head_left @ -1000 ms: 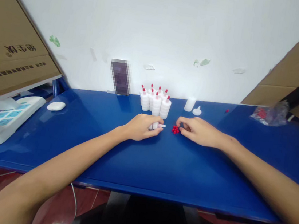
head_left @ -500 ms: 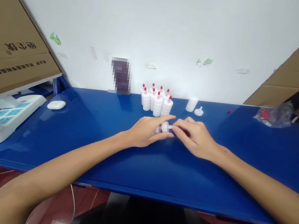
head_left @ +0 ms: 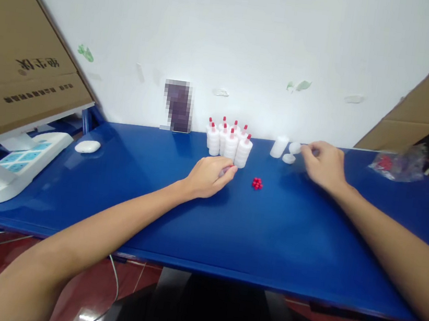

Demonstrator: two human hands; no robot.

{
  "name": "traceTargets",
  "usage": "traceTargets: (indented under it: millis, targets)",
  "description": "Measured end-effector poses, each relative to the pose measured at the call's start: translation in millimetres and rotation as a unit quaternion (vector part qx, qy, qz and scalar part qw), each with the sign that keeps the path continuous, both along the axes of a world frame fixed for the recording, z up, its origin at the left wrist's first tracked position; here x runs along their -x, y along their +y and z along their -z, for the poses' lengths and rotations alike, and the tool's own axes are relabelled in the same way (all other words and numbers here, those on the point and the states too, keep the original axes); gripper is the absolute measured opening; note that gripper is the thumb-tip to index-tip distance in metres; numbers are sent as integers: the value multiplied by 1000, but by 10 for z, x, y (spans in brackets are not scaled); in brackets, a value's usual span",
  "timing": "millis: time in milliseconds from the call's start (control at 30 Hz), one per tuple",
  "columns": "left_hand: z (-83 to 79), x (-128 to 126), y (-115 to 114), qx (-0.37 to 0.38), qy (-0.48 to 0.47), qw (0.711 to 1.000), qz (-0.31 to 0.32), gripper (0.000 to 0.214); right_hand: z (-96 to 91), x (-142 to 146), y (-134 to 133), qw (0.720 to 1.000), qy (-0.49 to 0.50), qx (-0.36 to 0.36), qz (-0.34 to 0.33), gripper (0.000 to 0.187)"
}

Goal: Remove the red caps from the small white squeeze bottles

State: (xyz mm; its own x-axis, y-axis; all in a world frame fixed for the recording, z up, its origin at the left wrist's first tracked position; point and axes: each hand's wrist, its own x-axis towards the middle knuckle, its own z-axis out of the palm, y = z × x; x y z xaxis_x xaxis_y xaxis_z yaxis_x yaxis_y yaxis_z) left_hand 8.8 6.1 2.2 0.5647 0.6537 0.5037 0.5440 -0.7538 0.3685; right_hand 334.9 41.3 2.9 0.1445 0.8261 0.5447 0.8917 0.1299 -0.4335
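Observation:
My left hand (head_left: 210,177) is closed just in front of a cluster of white squeeze bottles (head_left: 230,146) with red tips. Something small, pale and reddish shows between its thumb and fingers; its kind I cannot make out. My right hand (head_left: 324,165), farther right near the wall, pinches a white nozzle cap (head_left: 295,148) with its round base turned to the left. Beneath that, a second white nozzle cap (head_left: 288,158) lies on the table. A white bottle without a nozzle (head_left: 279,147) stands beside them. Between my hands lies a small pile of red tip caps (head_left: 258,183).
A dark phone-like object (head_left: 179,107), blurred out, leans on the wall. A clear bag with red pieces (head_left: 396,164) lies at the far right. On the left are a white case (head_left: 87,146) and a white device with blue keys (head_left: 20,161). Cardboard (head_left: 36,42) flanks the blue table (head_left: 267,241).
My hands have parted. The right one has moved right and back to the nozzle caps, the left slightly left and back. A pile of red caps now shows between them.

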Motion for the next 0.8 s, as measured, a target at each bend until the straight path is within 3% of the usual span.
traceTargets:
  millis: [267,433,567,700,800]
  targets:
    - [12,4,9,28,32,998,-45,18,-37,104,-17,997,-12,71,24,33]
    - [-2,11,-5,-12,32,999,17,24,-116,138,-89,999,9,33,-11,28]
    - [-18,3,-10,-81,47,988,122,28,-247,486,-417,989,27,27,-140,30]
    - [25,-10,-68,-126,39,978,164,25,-314,927,-801,930,-27,85,-355,28]
    - [57,-41,-145,-138,16,978,158,18,-288,1050,-922,912,-86,69,-396,30]
